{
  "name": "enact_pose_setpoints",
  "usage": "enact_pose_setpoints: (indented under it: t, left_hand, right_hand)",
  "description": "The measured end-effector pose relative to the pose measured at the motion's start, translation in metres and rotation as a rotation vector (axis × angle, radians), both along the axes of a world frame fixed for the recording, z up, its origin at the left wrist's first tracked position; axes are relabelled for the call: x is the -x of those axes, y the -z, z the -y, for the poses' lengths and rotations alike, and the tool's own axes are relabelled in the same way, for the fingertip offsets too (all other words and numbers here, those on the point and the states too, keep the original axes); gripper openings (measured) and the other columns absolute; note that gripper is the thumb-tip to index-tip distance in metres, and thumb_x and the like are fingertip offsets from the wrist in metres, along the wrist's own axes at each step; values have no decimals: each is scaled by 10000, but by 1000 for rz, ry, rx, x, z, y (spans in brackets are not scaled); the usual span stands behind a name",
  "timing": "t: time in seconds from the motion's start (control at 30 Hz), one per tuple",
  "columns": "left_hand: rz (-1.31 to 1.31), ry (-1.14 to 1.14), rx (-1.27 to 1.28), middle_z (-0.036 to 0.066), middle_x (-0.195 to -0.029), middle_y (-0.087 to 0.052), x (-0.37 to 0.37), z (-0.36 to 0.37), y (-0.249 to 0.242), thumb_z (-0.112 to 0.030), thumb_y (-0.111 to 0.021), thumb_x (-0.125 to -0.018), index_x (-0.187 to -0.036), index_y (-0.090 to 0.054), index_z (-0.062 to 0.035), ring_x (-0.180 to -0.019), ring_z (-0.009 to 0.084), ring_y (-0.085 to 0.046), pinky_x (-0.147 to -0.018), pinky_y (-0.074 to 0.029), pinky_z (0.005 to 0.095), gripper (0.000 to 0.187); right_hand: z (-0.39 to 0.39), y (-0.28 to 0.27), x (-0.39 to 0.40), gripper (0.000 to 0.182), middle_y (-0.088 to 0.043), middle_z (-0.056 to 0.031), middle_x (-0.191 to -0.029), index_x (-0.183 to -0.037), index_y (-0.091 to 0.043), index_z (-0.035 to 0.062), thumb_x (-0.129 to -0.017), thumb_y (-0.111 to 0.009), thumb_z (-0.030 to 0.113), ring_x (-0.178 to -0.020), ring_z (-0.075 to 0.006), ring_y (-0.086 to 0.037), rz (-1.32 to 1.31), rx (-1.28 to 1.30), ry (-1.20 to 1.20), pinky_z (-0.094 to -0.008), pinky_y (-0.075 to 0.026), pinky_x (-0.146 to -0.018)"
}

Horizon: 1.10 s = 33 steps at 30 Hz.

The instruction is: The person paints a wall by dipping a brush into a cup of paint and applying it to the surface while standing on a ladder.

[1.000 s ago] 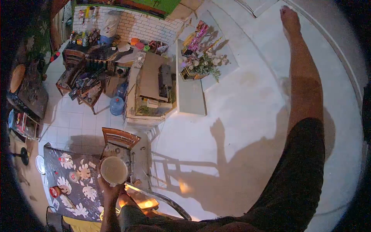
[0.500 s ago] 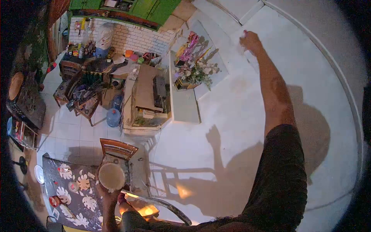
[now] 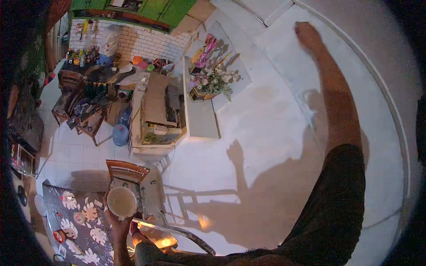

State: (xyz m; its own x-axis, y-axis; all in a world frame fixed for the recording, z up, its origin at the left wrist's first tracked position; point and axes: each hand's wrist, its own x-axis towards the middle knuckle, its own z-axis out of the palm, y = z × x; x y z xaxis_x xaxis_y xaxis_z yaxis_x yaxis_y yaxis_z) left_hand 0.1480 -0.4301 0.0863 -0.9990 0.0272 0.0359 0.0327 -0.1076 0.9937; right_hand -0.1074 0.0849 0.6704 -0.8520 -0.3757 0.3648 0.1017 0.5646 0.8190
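Note:
Low at the left, my left hand (image 3: 118, 225) grips a round, pale-rimmed bowl (image 3: 122, 202) and holds it level, with a light tan surface showing inside. My right hand (image 3: 309, 36) is reached far up against the white wall (image 3: 270, 128), close to the seam near the top corner. Its fingers are curled and slightly blurred; whatever they hold is hidden. A dark sleeve covers my upper right arm.
Beneath me is a curved metal rail (image 3: 191, 238), with a wooden chair (image 3: 128, 170) and a leaf-patterned table (image 3: 84, 221) beside it. A shelf (image 3: 202, 122) with flowers (image 3: 213, 82) juts from the wall. Farther off are a water jug (image 3: 120, 134) and green cabinets (image 3: 173, 15).
My right hand has moved up and to the right along the wall. The bowl stays in my left hand, and the whole view has shifted slightly.

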Motion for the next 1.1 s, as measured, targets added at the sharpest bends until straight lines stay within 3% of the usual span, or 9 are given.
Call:
enact_pose_setpoints:
  t: [0.07, 0.2, 0.27, 0.33, 0.47, 0.57, 0.67, 0.87, 1.1]
  left_hand:
    - [-116, -3, -45, 146, -1306, -367, 1, -2, -6, 15, -764, -567, -1399, -151, -80, -1158, 267, -427, -960, -385, 376, 1037]
    - [-12, -9, 10, 156, -1329, -347, 2, 8, 54, -8, -782, -565, -1400, -143, -70, -1175, 277, -417, -965, -381, 384, 1053]
    - [21, -14, 77, 160, -1325, -350, 4, 10, 59, -14, -788, -564, -1396, -148, -63, -1172, 278, -419, -965, -379, 387, 1051]
    - [56, -10, 146, 163, -1321, -354, 4, 8, 58, -21, -793, -564, -1393, -153, -56, -1170, 279, -421, -964, -378, 389, 1049]
    - [-157, 21, 106, 160, -1292, -378, 4, 6, -20, -33, -798, -567, -1392, -160, -54, -1160, 271, -427, -957, -379, 389, 1043]
    - [-81, 49, 103, 158, -1269, -393, 4, -3, -55, -36, -794, -580, -1394, -149, -49, -1150, 265, -433, -949, -381, 382, 1039]
    - [-4, 32, 184, 155, -1253, -402, 7, 9, -32, -31, -784, -599, -1398, -122, -45, -1139, 259, -441, -938, -385, 373, 1037]
    - [145, -39, -14, 157, -1263, -391, 7, 5, -4, -13, -759, -615, -1343, -151, -41, -1147, 254, -435, -929, -390, 368, 949]
    - [132, -80, 144, 156, -1288, -374, -6, 11, 29, -13, -743, -628, -1289, -221, -47, -1183, 261, -403, -970, -353, 375, 843]
  right_hand:
    - [47, 25, -10, 215, -603, -180, -918, -899, -607, 12, -822, -516, 191, -899, -361, -562, 222, 36, 261, -457, -451, -831]
    - [44, 20, 8, 239, -620, -172, -931, -955, -623, 35, -792, -530, 182, -914, -348, -577, 42, 229, 154, -454, -467, -826]
    - [55, -13, 9, 261, -624, -155, -952, -1023, -628, 72, -830, -475, 159, -916, -336, -588, 80, -32, 108, -448, -475, -824]
    - [71, -29, 21, 162, -623, -154, -850, -865, -621, 45, -833, -527, 173, -817, -342, -597, -134, 51, 481, -440, -477, -750]
    - [2, -10, 11, 178, -619, -153, -910, -918, -634, 59, -855, -487, 138, -849, -313, -603, 66, -81, 99, -434, -477, -780]
    - [42, 38, 10, 188, -623, -195, -909, -922, -618, 29, -845, -493, 147, -876, -356, -612, 147, -6, 320, -464, -491, -792]
    - [71, 45, 10, 194, -625, -201, -899, -901, -615, 13, -832, -490, 145, -863, -351, -616, 100, 183, 341, -450, -497, -776]
    - [75, -10, -6, 225, -612, -205, -926, -896, -621, 27, -877, -459, 182, -889, -329, -608, -63, 14, 298, -422, -496, -773]
    - [56, 41, 8, 270, -621, -216, -924, -922, -631, 8, -788, -581, 238, -892, -355, -605, 126, 147, 395, -435, -476, -824]
